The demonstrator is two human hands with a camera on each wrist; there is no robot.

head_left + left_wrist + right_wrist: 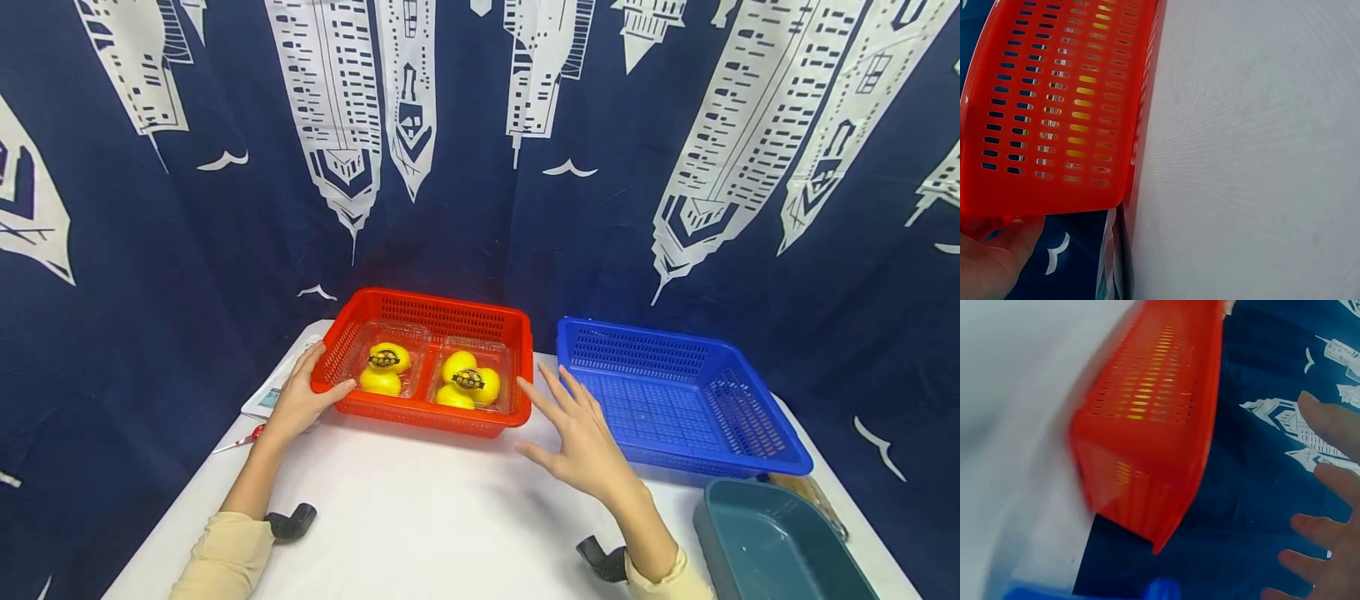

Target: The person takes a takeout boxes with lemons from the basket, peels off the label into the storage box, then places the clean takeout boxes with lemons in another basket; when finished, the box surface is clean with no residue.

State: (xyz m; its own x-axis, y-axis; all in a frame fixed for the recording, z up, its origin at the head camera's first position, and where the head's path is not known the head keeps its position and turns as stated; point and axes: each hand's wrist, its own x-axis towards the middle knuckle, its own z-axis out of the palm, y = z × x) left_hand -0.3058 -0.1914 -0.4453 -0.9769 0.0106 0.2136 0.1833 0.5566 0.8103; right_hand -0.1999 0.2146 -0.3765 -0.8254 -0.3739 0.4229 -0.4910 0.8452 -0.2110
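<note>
A red plastic basket (442, 417) stands at the back of the white table. Inside lie two clear plastic boxes: the left box (417, 333) has yellow fruits (380, 382) showing, and the right box (498, 354) has more yellow fruits (459, 364). Each box carries a dark label. My left hand (296, 408) grips the basket's left end, thumb over the front corner of the rim; in the left wrist view that hand (997, 259) is at the basket's corner. Beside the right end, my right hand (581, 437) holds nothing, its fingers spread; the right wrist view shows those fingers apart from the basket (1147, 437).
A blue basket (645, 400) stands right of the red one. At the front right is a teal tub (780, 517), with a brown object (813, 496) behind it. A white device with a small display (268, 398) and a red-handled tool (251, 436) lie at the left edge.
</note>
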